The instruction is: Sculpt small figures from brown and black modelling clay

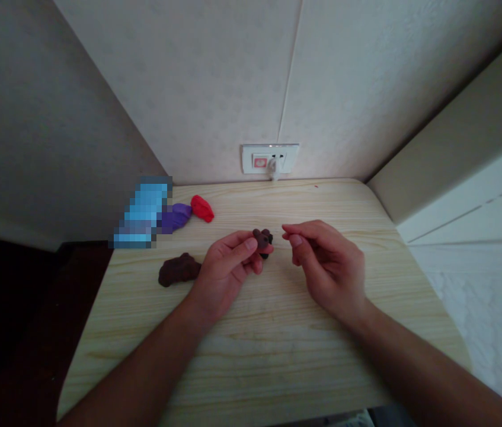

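My left hand (228,267) pinches a small dark brown clay figure (263,238) between thumb and fingers, above the middle of the table. Rounded lumps stick up from the figure's top, and a black part shows on its right and underside. Just to the right, apart from the figure, is my right hand (328,261). Its thumb and index finger are drawn close together and the other fingers curl in; anything between the tips is too small to make out. A larger lump of dark brown clay (178,270) lies left of my left hand, which partly covers its right end.
Purple clay (176,217) and red clay (202,209) lie at the table's back left, beside a pixelated blue rectangular object (144,210). Behind the pale wooden table (251,356) is a wall with a socket plate (270,159) and plug. White quilted fabric (491,308) lies to the right.
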A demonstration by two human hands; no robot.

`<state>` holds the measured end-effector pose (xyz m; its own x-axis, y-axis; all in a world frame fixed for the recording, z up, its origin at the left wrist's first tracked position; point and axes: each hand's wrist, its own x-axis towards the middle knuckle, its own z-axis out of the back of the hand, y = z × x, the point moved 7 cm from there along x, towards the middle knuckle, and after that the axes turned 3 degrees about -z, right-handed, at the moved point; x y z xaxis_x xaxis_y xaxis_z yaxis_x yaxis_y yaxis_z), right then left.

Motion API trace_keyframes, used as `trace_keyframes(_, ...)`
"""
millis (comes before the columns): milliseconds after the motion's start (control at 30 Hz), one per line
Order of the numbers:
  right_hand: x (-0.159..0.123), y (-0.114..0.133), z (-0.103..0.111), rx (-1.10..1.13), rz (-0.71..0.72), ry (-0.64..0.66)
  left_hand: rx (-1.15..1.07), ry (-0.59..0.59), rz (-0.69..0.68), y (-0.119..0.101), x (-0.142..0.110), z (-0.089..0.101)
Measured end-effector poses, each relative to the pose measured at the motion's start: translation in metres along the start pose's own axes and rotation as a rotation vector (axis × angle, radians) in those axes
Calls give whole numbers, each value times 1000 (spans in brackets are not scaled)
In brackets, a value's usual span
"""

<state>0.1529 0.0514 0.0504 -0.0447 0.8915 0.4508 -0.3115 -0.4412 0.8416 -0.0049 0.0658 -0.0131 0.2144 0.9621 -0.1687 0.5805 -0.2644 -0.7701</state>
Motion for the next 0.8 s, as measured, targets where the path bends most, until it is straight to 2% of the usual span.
trace_keyframes(333,2,6,0,-6,105,-18,-8,13,-9,-2,0,-1)
trace_keyframes(600,-1,2,1,8,-32,17,0,4,-4,0,0,0)
trace_keyframes(800,-4,-9,2,96,-109,-68,3,0,-3,0,0,1)
